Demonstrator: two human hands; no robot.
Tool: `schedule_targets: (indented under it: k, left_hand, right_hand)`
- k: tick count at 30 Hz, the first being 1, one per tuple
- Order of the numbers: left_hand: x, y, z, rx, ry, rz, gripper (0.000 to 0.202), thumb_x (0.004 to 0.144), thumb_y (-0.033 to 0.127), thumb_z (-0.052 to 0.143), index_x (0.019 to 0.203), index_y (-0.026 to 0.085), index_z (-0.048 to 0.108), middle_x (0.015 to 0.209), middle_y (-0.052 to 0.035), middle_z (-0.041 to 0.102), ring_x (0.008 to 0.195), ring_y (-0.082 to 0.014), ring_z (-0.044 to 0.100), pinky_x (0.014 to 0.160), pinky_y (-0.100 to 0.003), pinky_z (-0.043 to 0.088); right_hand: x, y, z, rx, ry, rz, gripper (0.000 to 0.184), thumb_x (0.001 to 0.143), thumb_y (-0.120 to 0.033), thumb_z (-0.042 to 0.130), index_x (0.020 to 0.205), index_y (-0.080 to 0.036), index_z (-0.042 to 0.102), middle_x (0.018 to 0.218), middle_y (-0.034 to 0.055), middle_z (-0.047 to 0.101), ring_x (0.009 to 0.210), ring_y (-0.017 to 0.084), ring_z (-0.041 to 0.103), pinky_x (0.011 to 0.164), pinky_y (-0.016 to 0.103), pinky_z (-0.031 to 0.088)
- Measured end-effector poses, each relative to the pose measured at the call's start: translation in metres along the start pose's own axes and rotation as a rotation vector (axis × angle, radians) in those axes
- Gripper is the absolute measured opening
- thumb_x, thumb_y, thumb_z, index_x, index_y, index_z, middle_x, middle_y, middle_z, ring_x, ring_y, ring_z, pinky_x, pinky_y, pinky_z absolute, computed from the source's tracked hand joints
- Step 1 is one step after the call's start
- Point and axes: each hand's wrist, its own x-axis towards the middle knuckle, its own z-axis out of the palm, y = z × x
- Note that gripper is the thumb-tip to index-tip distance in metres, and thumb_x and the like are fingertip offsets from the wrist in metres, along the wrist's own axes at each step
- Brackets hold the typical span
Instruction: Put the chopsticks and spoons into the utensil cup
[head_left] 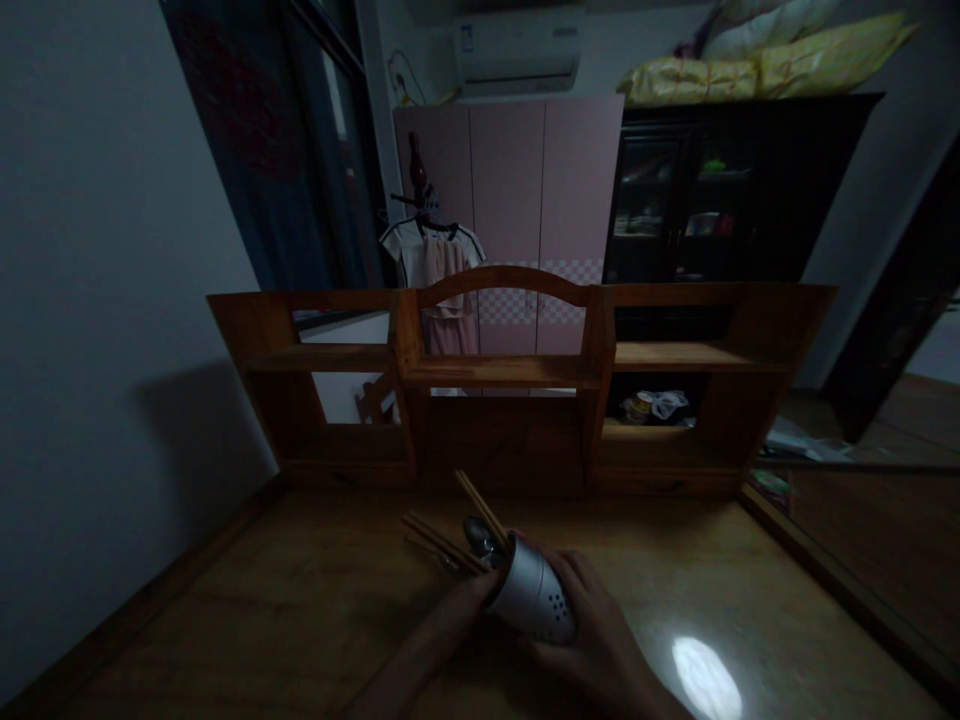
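A silver metal utensil holder (531, 592) with small round holes near its base is tilted above the tabletop, its mouth toward the upper left. My right hand (592, 620) is closed around its lower end and right side. At the rim, my left hand (469, 605) grips the holder's mouth side; its fingers are partly hidden. Wooden chopsticks (480, 503) stick out of the mouth. More chopsticks (439, 540) slant out lower, past my left hand. Between them shows a metal spoon (478, 533); other utensils are too dark to make out.
Beneath my hands lies a wooden tabletop (300, 590), with a bright light reflection at right. A wooden shelf unit (502, 375) runs along its far edge. A white wall (112, 350) borders the left side. Behind stand a pink wardrobe (506, 180) and a black cabinet (780, 190).
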Motion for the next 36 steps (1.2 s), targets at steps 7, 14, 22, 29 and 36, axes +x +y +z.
schedule_targets:
  k: [7,14,22,29,36]
  left_hand:
    - [-0.0005,0.0026,0.0054,-0.212,-0.014,0.023,0.036,0.079,0.019,0.069,0.114,0.014,0.066,0.121,-0.0127,0.064,0.11,-0.0276,0.059,0.1,-0.037,0.041]
    - [0.0017,0.0019,0.0036,-0.241,-0.002,0.017,0.032,0.082,0.018,0.066,0.113,0.016,0.066,0.125,-0.0113,0.062,0.113,-0.0266,0.059,0.098,-0.035,0.043]
    - [0.0017,0.0023,0.0049,-0.316,0.002,0.049,0.033,0.079,0.013,0.069,0.112,0.016,0.065,0.114,-0.0099,0.068,0.108,-0.0251,0.062,0.098,-0.036,0.044]
    - [0.0015,0.0039,0.0055,-0.335,0.004,0.058,0.038,0.078,0.01,0.068,0.115,0.015,0.065,0.111,-0.0108,0.069,0.112,-0.0263,0.06,0.1,-0.035,0.044]
    - [0.0031,0.0059,0.0073,-0.362,0.047,0.019,0.035,0.077,0.01,0.068,0.112,0.015,0.069,0.109,-0.0097,0.07,0.113,-0.0266,0.06,0.102,-0.036,0.042]
  right_hand:
    - [-0.0016,0.0016,0.0022,-0.004,-0.01,0.028,0.085,0.065,-0.023,0.075,0.141,-0.029,0.039,0.127,0.0073,0.05,0.11,0.025,0.054,0.09,0.032,0.047]
    - [-0.001,0.0027,0.0038,0.008,0.004,0.045,0.081,0.066,-0.024,0.074,0.14,-0.028,0.041,0.129,0.0078,0.05,0.112,0.026,0.053,0.093,0.036,0.046]
    - [-0.0001,0.002,0.0017,0.01,-0.015,0.047,0.081,0.067,-0.026,0.074,0.141,-0.03,0.04,0.128,0.0071,0.05,0.113,0.026,0.053,0.094,0.034,0.045]
    - [0.0023,-0.0003,0.0012,0.015,-0.015,0.056,0.079,0.067,-0.026,0.074,0.139,-0.028,0.042,0.124,0.008,0.053,0.111,0.028,0.054,0.092,0.036,0.046]
    - [0.0015,0.0048,0.0039,-0.013,-0.018,0.057,0.081,0.069,-0.026,0.072,0.142,-0.027,0.036,0.129,0.0103,0.05,0.116,0.029,0.053,0.096,0.04,0.046]
